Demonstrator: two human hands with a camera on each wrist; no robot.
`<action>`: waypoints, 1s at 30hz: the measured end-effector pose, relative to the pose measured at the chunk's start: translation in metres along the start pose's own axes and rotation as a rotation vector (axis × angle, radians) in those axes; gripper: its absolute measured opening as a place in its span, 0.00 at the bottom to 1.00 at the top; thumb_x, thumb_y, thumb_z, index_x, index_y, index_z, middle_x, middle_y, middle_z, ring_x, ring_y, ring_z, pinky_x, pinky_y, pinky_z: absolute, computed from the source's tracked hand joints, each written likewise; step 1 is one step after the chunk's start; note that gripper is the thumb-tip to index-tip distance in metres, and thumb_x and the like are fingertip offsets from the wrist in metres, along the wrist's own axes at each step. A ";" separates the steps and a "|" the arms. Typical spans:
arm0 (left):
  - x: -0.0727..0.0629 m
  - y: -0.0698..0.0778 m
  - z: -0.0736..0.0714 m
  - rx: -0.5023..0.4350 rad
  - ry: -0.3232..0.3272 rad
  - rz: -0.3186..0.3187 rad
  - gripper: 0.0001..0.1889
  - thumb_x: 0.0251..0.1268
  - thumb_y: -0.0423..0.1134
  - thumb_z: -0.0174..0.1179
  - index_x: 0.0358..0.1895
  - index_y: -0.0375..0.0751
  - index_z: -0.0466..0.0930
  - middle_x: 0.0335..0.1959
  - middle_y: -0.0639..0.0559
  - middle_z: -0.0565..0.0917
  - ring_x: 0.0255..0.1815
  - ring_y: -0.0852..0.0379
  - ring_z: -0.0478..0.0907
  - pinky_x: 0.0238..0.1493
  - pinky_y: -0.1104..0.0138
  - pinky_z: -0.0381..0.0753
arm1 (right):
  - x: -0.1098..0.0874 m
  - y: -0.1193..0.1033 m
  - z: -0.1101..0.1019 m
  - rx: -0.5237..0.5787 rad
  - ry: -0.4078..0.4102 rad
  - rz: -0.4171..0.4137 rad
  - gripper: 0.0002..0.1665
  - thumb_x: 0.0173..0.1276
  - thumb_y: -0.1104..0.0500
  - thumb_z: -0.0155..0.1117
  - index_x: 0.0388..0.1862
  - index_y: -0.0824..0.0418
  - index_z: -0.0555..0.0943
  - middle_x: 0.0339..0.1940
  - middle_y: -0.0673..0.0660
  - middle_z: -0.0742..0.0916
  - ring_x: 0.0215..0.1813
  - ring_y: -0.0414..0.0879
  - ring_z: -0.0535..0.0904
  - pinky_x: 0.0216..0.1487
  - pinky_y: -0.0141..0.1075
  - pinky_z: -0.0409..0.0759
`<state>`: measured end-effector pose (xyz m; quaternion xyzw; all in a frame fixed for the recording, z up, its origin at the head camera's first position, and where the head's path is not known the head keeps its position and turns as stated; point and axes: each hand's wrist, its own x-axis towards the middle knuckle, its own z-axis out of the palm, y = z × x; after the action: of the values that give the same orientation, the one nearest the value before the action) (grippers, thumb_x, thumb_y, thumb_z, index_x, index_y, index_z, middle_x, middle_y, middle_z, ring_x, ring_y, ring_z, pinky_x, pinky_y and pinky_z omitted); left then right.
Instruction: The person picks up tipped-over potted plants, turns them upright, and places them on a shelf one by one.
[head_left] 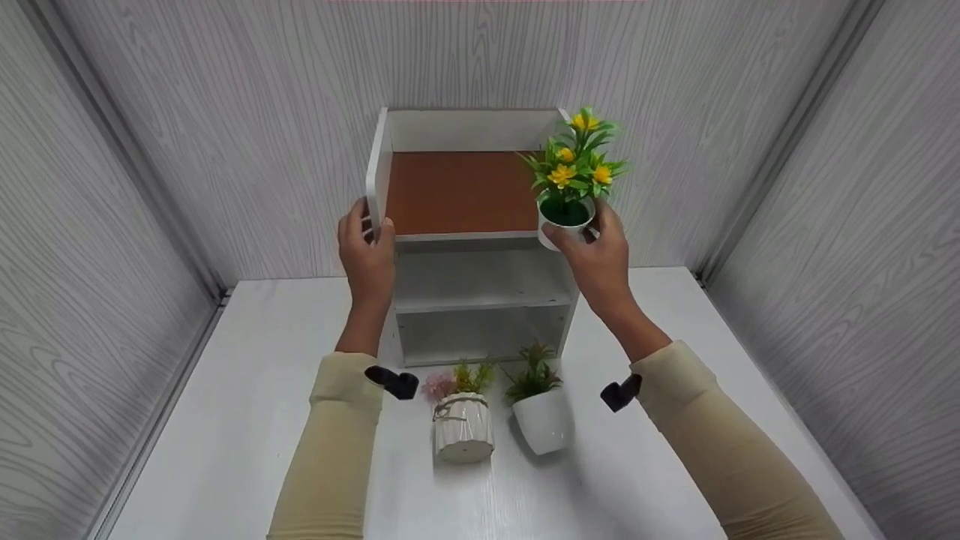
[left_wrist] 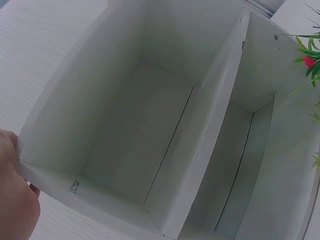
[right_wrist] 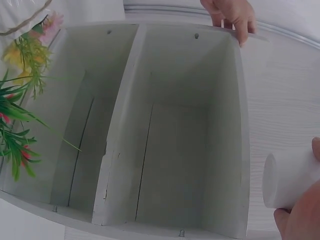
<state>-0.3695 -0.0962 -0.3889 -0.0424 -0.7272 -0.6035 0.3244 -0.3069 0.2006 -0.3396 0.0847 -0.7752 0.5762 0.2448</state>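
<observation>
A white shelf unit (head_left: 480,301) with a brown top board (head_left: 461,191) stands against the back wall. At its upper left side panel, my left hand (head_left: 367,251) grips the edge between thumb and fingers. My right hand (head_left: 604,259) holds a small white pot with a yellow-flowered plant (head_left: 566,214) in front of the top's right end. That pot's base (right_wrist: 287,180) shows in the right wrist view, apart from the shelf. The left wrist view shows part of my left hand (left_wrist: 17,195) on the panel's edge.
Two potted plants lie tipped on the white table in front of the shelf: a ribbed white pot with twine (head_left: 463,431) and pink and yellow flowers, and a smooth white pot (head_left: 544,421) with green leaves. Wood-grained walls (head_left: 847,187) enclose the table.
</observation>
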 end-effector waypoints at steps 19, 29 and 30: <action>0.000 -0.005 0.001 -0.012 -0.022 0.011 0.26 0.77 0.42 0.53 0.74 0.44 0.65 0.64 0.46 0.72 0.66 0.53 0.72 0.67 0.58 0.74 | 0.026 0.010 0.019 -0.003 0.047 0.000 0.44 0.63 0.45 0.74 0.75 0.50 0.66 0.68 0.52 0.76 0.69 0.42 0.74 0.67 0.38 0.76; 0.000 -0.005 0.000 -0.009 -0.024 0.012 0.26 0.77 0.42 0.52 0.74 0.44 0.65 0.64 0.46 0.72 0.66 0.53 0.72 0.67 0.58 0.74 | 0.034 0.007 0.026 -0.030 0.072 0.071 0.46 0.65 0.45 0.73 0.77 0.52 0.63 0.69 0.52 0.77 0.70 0.41 0.73 0.69 0.37 0.74; 0.000 -0.005 0.000 -0.005 -0.024 0.014 0.26 0.76 0.42 0.52 0.74 0.44 0.65 0.64 0.46 0.72 0.65 0.54 0.72 0.67 0.58 0.74 | 0.034 0.007 0.026 -0.032 0.076 0.075 0.46 0.65 0.45 0.73 0.77 0.53 0.63 0.70 0.53 0.76 0.70 0.42 0.73 0.69 0.38 0.74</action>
<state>-0.3713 -0.0975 -0.3933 -0.0553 -0.7291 -0.6026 0.3198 -0.3471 0.1834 -0.3351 0.0295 -0.7770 0.5753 0.2537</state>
